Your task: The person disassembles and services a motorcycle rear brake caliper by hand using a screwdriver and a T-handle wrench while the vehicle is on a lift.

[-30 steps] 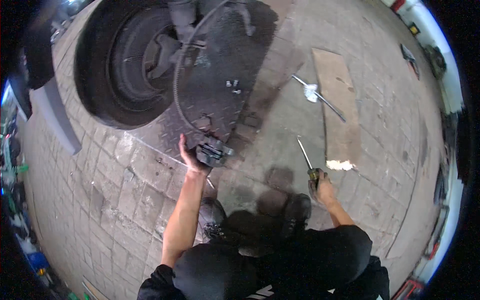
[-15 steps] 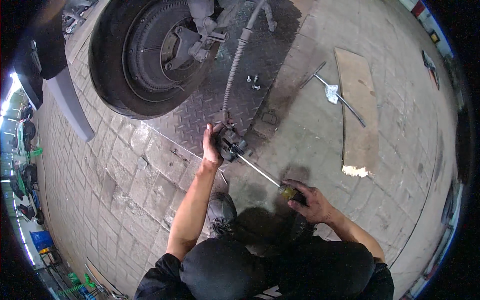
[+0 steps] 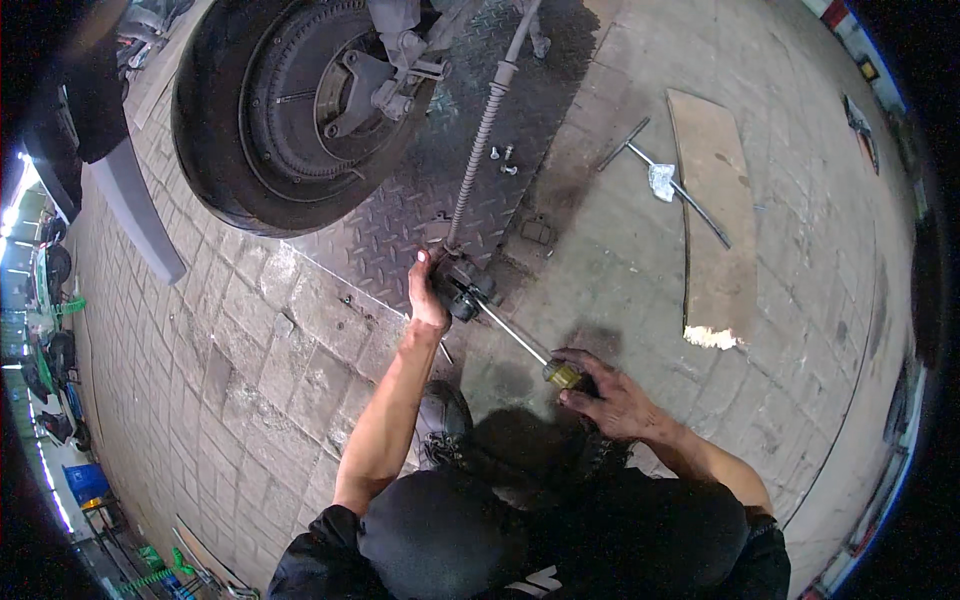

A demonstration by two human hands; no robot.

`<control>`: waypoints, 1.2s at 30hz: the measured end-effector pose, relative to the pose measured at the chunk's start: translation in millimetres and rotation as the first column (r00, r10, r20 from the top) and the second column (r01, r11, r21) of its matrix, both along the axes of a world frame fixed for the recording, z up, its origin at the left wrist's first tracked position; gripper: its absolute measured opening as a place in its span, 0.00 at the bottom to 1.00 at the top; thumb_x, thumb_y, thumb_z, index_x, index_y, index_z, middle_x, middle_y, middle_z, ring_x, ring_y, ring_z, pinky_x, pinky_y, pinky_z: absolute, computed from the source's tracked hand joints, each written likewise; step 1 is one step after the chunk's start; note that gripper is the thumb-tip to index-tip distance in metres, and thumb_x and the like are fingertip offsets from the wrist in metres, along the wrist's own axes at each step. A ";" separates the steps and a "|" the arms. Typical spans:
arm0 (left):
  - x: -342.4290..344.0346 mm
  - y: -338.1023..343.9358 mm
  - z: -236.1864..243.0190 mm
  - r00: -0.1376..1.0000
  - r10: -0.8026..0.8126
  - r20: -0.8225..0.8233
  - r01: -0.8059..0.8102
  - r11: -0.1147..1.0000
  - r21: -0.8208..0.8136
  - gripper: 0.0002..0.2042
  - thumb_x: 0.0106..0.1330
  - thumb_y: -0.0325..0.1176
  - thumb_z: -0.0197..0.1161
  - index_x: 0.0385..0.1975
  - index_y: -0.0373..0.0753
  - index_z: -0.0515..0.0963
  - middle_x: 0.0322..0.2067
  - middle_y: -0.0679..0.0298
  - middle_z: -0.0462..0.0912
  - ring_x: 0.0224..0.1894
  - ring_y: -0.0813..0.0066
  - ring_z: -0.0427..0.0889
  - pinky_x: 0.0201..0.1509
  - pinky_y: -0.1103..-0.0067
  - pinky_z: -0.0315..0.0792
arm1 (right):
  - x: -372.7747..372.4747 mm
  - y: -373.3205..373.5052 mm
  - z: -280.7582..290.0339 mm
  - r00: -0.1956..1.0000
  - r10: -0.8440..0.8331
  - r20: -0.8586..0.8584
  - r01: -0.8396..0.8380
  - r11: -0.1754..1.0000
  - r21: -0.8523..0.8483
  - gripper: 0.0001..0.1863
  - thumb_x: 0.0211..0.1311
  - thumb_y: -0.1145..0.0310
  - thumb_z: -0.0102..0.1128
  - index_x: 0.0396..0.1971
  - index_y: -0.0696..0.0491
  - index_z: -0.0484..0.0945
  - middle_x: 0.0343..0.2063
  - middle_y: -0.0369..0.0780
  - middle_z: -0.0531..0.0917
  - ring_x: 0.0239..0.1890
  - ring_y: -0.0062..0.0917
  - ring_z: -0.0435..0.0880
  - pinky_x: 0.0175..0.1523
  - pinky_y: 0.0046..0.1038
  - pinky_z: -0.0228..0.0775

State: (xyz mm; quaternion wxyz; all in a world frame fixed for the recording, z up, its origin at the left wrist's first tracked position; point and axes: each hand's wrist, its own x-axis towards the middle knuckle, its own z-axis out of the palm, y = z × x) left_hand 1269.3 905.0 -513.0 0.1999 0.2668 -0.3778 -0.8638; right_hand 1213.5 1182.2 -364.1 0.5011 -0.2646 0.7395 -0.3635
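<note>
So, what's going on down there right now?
The person's left hand holds a dark metal part, apparently a brake caliper, at the end of a ribbed hose. The right hand grips a yellowish-handled screwdriver, its shaft reaching into that part, tip hidden. Nearby stands a wheel; small bolts lie on the metal plate.

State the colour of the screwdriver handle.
The screwdriver handle looks yellowish-green where visible; head view.

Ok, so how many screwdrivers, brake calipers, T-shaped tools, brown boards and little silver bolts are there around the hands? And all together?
Screwdriver: 1
Brake caliper: 1
T-shaped tool: 1
Brown board: 1
Little silver bolts: 3
Total: 7
</note>
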 end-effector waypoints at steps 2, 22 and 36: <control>4.4 1.6 -5.7 0.995 0.090 0.032 -0.092 0.995 0.037 0.30 0.58 0.59 0.41 0.40 0.34 0.71 0.32 0.57 0.77 0.35 0.64 0.76 0.41 0.72 0.70 | -0.3 -3.4 2.6 0.998 0.053 -0.031 -0.053 0.999 -0.007 0.24 0.58 0.60 0.51 0.54 0.49 0.58 0.37 0.53 0.76 0.42 0.45 0.75 0.46 0.38 0.65; -1.6 28.8 64.7 0.987 0.016 -0.161 0.091 0.764 0.638 0.34 0.49 0.62 0.54 0.41 0.33 0.69 0.36 0.53 0.76 0.37 0.58 0.76 0.45 0.64 0.70 | -18.4 124.7 -74.7 0.928 -0.049 -0.369 0.132 0.971 0.202 0.28 0.51 0.67 0.57 0.53 0.50 0.62 0.46 0.47 0.72 0.47 0.41 0.72 0.50 0.35 0.65; 12.1 12.9 113.8 0.953 0.065 -0.297 0.178 0.675 0.716 0.36 0.50 0.64 0.50 0.41 0.30 0.70 0.35 0.49 0.77 0.37 0.53 0.77 0.46 0.63 0.70 | -41.2 -67.2 38.5 0.242 0.138 -0.960 -0.646 0.762 -0.053 0.28 0.51 0.65 0.55 0.55 0.37 0.61 0.55 0.45 0.58 0.56 0.42 0.62 0.55 0.40 0.62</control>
